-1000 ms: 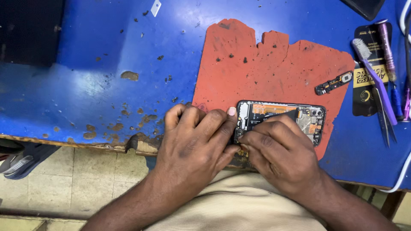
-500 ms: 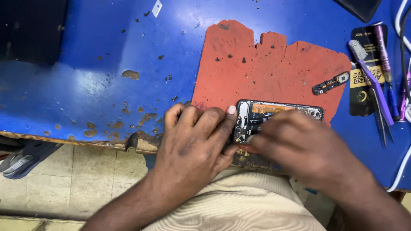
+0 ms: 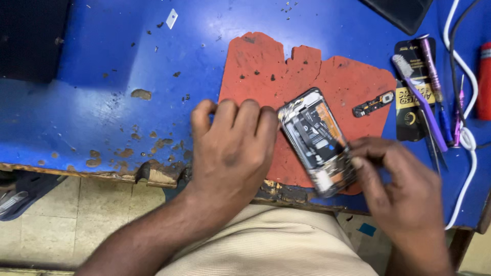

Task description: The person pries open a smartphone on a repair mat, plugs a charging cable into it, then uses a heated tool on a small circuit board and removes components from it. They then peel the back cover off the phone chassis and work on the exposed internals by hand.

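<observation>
Head view, one item in hand: opened phone (image 3: 318, 140), back cover off, innards exposed, tilted over red work mat (image 3: 307, 71) near table (image 3: 102, 102) front edge. Right hand (image 3: 396, 181): grip closed on phone's lower end, fingers pinching its edge. Left hand (image 3: 232, 145): palm down, fingertips touching phone's upper corner, holding nothing. Handling judgement: steady both ends, keep fingers off exposed parts. Loose small board (image 3: 373, 104) lies nearby on mat.

A worn blue workbench (image 3: 102, 102) is seen, its front edge chipped to bare wood; beige floor tiles (image 3: 66, 225) are glimpsed below.
</observation>
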`<move>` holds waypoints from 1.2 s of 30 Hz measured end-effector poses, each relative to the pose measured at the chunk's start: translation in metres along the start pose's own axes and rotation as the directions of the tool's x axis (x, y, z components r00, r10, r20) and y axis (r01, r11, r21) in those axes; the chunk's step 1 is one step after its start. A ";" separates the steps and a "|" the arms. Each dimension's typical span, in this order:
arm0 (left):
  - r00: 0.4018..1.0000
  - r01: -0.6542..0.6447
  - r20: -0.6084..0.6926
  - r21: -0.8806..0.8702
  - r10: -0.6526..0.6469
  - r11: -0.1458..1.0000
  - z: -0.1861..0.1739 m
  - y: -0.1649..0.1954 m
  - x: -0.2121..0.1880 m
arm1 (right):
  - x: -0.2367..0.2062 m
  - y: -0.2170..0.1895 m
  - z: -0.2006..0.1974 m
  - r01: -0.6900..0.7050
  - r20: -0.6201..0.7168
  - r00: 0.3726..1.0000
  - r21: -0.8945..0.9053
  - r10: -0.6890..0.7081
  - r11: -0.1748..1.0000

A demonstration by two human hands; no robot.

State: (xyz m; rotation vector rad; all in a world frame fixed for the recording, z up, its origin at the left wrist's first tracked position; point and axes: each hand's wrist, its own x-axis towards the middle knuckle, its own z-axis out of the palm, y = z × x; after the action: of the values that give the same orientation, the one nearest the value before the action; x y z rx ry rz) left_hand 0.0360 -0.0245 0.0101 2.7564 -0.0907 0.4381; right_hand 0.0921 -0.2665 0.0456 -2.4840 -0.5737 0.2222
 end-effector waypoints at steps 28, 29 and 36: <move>0.951 -0.245 0.089 -0.369 0.297 0.896 0.003 -0.009 -0.041 | 0.075 -0.036 0.047 0.337 -0.063 0.931 -0.229 -0.359 0.913; 0.950 -0.248 0.086 -0.375 0.300 0.893 0.004 -0.009 -0.042 | 0.076 -0.037 0.048 0.345 -0.059 0.928 -0.238 -0.368 0.908; 0.949 -0.249 0.085 -0.397 0.305 0.884 0.005 -0.008 -0.043 | 0.082 -0.047 0.047 0.418 -0.021 0.899 -0.260 -0.438 0.870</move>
State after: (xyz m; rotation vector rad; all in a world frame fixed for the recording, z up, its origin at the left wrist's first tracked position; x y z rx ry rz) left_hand -0.0024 -0.0186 -0.0103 2.3866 -0.5554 0.2552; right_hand 0.1356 -0.1716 0.0307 -2.5045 -1.1608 -0.1323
